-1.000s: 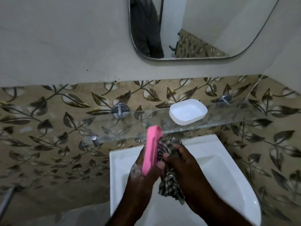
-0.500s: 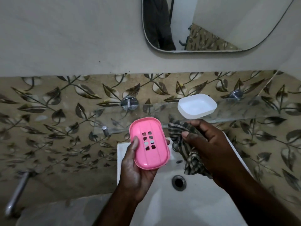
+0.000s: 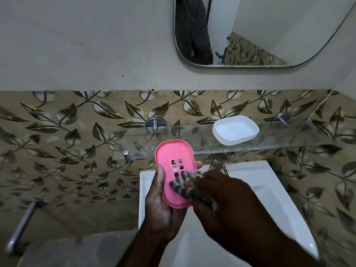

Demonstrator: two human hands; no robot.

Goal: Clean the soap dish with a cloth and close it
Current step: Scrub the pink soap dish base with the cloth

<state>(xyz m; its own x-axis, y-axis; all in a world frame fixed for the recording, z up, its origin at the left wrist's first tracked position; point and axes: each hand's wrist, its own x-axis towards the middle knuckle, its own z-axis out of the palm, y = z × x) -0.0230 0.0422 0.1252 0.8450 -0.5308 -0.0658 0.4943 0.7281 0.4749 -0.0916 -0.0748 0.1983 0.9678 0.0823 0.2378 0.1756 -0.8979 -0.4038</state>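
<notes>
A band of glossy beige tile printed with dark leaves and vines crosses the wall under smooth plain plaster. A rounded frameless mirror hangs at the upper right. Below it, a white glazed ceramic basin sits under a clear glass shelf held by round brushed-metal mounts.

The left hand grips the pink rounded-rectangle plastic soap dish tray over the basin's back left corner, in front of the shelf's front edge. Its thumb lies along the tray's left rim, and a fingertip shows at the right rim. The tray faces up and tilts, ridged, with small square drain slots in its middle.

The right hand, blurred, has its fingers bunched round a dark-and-light striped woven cloth and presses it onto the tray's lower half.

The soap dish's other part, a translucent white smooth plastic shell, rests hollow side up on the shelf's right half, near its front edge.
</notes>
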